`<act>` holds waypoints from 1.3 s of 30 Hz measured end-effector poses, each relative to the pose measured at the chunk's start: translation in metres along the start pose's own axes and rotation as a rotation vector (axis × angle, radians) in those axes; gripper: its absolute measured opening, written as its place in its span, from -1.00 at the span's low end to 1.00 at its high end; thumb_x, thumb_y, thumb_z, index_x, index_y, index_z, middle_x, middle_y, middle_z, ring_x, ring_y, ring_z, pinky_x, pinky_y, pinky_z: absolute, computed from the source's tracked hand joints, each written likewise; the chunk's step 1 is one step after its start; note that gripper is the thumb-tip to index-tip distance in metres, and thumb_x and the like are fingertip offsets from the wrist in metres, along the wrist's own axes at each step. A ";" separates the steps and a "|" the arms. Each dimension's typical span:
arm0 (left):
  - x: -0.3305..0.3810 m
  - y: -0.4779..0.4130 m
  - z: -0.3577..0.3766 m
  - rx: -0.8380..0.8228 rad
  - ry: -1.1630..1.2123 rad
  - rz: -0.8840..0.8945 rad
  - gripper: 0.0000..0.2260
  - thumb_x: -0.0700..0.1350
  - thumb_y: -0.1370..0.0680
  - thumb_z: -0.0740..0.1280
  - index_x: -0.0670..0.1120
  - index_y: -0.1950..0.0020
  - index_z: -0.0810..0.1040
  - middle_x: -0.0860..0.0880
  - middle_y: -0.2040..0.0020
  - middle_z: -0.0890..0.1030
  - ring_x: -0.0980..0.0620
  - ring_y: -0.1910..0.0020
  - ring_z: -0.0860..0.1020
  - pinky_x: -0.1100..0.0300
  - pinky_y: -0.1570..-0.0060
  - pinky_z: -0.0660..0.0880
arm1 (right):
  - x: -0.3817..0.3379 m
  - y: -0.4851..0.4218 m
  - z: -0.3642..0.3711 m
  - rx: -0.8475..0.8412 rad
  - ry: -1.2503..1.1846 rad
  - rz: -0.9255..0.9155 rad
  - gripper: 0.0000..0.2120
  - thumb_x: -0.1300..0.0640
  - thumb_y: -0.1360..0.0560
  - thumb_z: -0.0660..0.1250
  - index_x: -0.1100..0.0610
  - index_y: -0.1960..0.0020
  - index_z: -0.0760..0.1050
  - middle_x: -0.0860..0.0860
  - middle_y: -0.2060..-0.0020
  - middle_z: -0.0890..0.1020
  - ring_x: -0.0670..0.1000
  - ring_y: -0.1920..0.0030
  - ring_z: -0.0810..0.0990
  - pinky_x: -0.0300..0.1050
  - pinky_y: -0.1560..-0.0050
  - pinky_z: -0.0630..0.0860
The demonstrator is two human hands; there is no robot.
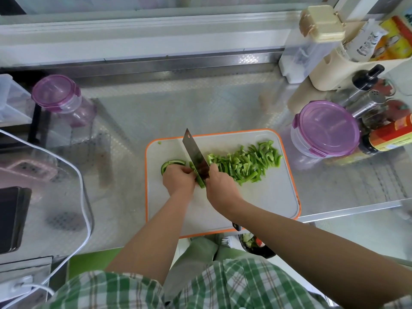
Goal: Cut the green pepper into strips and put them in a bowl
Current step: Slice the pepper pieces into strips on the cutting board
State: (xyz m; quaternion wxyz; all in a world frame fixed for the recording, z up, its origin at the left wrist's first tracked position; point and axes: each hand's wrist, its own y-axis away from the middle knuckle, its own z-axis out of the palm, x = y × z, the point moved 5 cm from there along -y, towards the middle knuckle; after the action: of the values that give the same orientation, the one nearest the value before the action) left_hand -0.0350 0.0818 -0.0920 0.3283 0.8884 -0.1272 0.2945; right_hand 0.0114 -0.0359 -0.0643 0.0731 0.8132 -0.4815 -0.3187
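Green pepper is the business here, and most of it already lies cut on the cutting board (256,197), which sits on the metal tabletop (156,112) in front of the person. No bowl for the strips is plainly in view. Across the far right part of the board spreads the heap of strips (247,162) — a good pile, well clear of the blade. The cleaver (195,156) stands edge-down between the two hands, its tip pointing away from the person. The right hand (219,187) has its fingers wrapped shut around the cleaver's handle, thumb up near the blade. The left hand (178,178) presses down with curled fingers on the uncut pepper piece (170,163), a small curved remnant at the board's left side, just beside the blade.

To do this step well, I judge the left fingertips should stay tucked back with the knuckles guiding the blade — the remnant is short, so each slice leaves less to hold. Keep cuts parallel to match the heap.
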 end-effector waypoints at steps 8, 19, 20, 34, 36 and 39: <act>-0.002 -0.001 0.001 0.008 0.003 -0.003 -0.96 -0.17 -0.41 0.48 -0.13 0.22 0.69 -0.06 0.27 0.66 -0.05 0.24 0.57 0.24 0.26 0.32 | -0.009 -0.010 0.010 0.003 -0.018 0.026 -0.84 0.33 -0.56 0.11 0.13 0.02 0.17 0.12 0.22 0.50 0.21 0.19 0.50 -0.01 0.30 0.31; -0.015 -0.010 0.010 -0.044 0.082 -0.044 -0.84 -0.16 -0.37 0.54 -0.01 0.34 0.60 -0.07 0.26 0.70 -0.11 0.23 0.68 0.02 0.04 0.61 | 0.006 -0.028 -0.019 0.035 -0.020 -0.016 -0.89 0.26 -0.59 0.11 0.15 0.05 0.16 0.18 0.22 0.52 0.28 0.14 0.56 0.04 0.27 0.39; -0.013 -0.008 0.009 -0.041 0.088 -0.041 -0.85 -0.15 -0.38 0.54 -0.01 0.33 0.61 -0.06 0.26 0.70 -0.10 0.22 0.68 0.04 0.04 0.61 | 0.005 -0.025 -0.020 0.023 -0.026 -0.041 -0.89 0.23 -0.60 0.11 0.15 0.05 0.16 0.16 0.23 0.49 0.29 0.15 0.55 0.02 0.28 0.35; 0.000 0.006 -0.003 0.004 0.033 -0.018 -0.95 -0.21 -0.43 0.45 -0.10 0.22 0.69 -0.05 0.25 0.67 -0.05 0.18 0.59 0.25 0.20 0.38 | -0.002 0.001 -0.006 -0.007 0.026 -0.051 -0.85 0.27 -0.58 0.12 0.10 0.05 0.15 0.09 0.27 0.46 0.17 0.27 0.43 -0.03 0.34 0.31; -0.001 0.004 -0.001 -0.001 0.039 -0.019 -0.94 -0.20 -0.43 0.46 -0.09 0.25 0.68 -0.07 0.24 0.68 -0.06 0.17 0.62 0.21 0.17 0.46 | -0.003 0.002 -0.005 -0.008 0.042 -0.043 -0.84 0.27 -0.58 0.11 0.10 0.05 0.14 0.09 0.26 0.45 0.17 0.27 0.43 -0.03 0.34 0.30; -0.001 0.003 0.000 -0.007 0.035 -0.010 -0.93 -0.19 -0.41 0.47 -0.09 0.28 0.68 -0.09 0.26 0.69 -0.09 0.18 0.63 0.15 0.14 0.53 | -0.003 0.000 -0.001 -0.005 0.042 -0.029 -0.84 0.29 -0.58 0.11 0.11 0.06 0.15 0.08 0.29 0.44 0.16 0.27 0.44 -0.03 0.35 0.28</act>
State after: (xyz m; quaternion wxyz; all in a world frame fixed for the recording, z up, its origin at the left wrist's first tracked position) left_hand -0.0374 0.0797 -0.0910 0.3349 0.8827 -0.1179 0.3077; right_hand 0.0110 -0.0339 -0.0617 0.0804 0.8264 -0.4672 -0.3039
